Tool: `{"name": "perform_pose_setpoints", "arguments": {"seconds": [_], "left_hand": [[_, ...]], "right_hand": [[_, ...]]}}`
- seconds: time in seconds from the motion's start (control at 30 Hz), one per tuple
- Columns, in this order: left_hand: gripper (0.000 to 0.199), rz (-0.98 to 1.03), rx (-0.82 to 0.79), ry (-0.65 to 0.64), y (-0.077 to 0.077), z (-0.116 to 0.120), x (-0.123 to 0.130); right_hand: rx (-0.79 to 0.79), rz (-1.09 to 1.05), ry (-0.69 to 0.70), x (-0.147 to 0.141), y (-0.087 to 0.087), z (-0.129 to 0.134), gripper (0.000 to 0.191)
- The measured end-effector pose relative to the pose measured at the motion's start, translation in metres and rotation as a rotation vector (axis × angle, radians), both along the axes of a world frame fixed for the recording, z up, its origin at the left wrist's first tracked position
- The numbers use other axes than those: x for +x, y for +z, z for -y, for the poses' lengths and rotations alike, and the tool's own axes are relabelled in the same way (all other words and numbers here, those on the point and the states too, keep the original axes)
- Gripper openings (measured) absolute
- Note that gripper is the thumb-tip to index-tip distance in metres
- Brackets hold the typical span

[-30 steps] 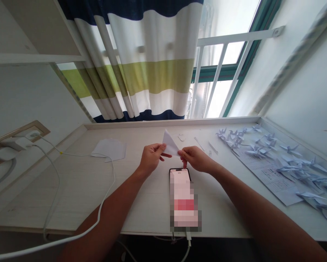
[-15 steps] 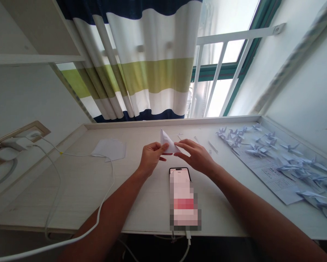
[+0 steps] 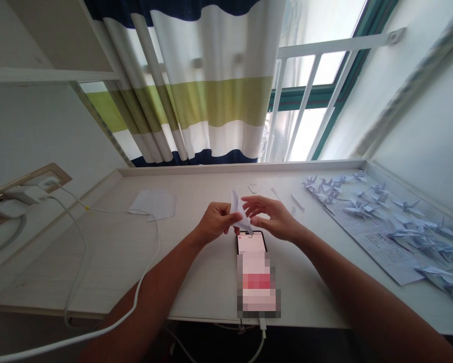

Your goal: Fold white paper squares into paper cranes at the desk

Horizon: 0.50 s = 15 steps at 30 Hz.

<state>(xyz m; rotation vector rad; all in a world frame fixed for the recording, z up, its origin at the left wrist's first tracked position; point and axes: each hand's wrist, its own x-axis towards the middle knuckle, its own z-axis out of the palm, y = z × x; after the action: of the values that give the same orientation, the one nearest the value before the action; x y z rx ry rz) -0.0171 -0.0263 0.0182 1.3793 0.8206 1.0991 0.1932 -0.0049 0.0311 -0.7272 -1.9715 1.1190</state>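
Observation:
A folded piece of white paper (image 3: 240, 212) is pinched between the thumb and fingers of my left hand (image 3: 219, 222), tilted with its lower corner over the top of a phone (image 3: 253, 242). Close beside the paper's right edge is my right hand (image 3: 274, 217), its fingers curved and its thumb apart from them. I see nothing held in that hand; whether a fingertip touches the paper I cannot tell. The phone lies flat on the desk below both hands, most of its screen blurred.
Several folded paper cranes (image 3: 366, 204) stand on and around a printed sheet (image 3: 378, 252) at the right. A stack of paper squares (image 3: 156, 204) lies at the left. Paper scraps (image 3: 297, 201) lie behind my right hand. A white cable (image 3: 156, 247) runs across the left side.
The folded paper has turned and come lower, its right corner now pointing down toward the phone. My right hand's fingers have come off its corner and spread apart.

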Motion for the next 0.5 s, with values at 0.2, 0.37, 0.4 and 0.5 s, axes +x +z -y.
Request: {"name": "perform_pose_setpoints", "arguments": {"seconds": [0.2, 0.37, 0.4, 0.5], "left_hand": [[0.061, -0.014, 0.024, -0.005, 0.002, 0.002, 0.0], [0.051, -0.086, 0.059, 0.124, 0.0, -0.001, -0.002], [0.048, -0.08, 0.074, 0.176, -0.001, -0.003, -0.002], [0.037, -0.055, 0.089, 0.227, -0.004, -0.008, -0.003]], "right_hand": [[-0.069, -0.031, -0.025, -0.004, 0.003, 0.003, 0.047], [-0.255, -0.266, -0.148, 0.002, 0.003, -0.005, 0.045], [-0.269, -0.294, -0.179, 0.002, 0.003, -0.006, 0.043], [-0.293, -0.332, -0.253, 0.004, 0.004, -0.009, 0.036]]}}
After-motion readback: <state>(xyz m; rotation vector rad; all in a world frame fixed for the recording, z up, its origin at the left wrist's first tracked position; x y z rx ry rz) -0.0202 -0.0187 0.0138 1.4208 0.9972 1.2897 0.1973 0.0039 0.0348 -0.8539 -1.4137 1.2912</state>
